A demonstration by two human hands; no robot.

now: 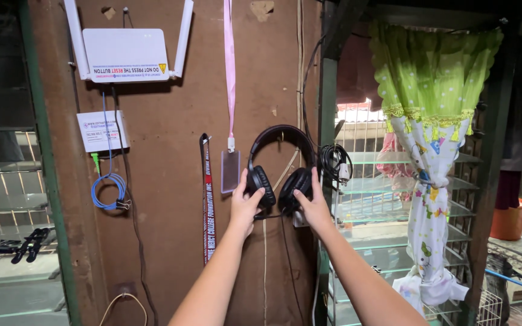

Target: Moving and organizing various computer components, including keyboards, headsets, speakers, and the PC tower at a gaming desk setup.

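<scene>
The headphones [280, 166] hang on the wall [170, 241] between the left hand [244, 205] and right hand [313, 208], a router [127, 54] up left, a curtain [433, 151] right.

Both forearms are bare to the elbow, no sleeves, left hand [244, 205] and right hand [313, 207] ungloved.

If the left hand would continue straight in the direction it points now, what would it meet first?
The left hand points up and forward, already touching the left ear cup of the black headphones. Going straight on, it would press that cup, then probably the brown wooden wall behind, though the depth is hard to judge.
</scene>
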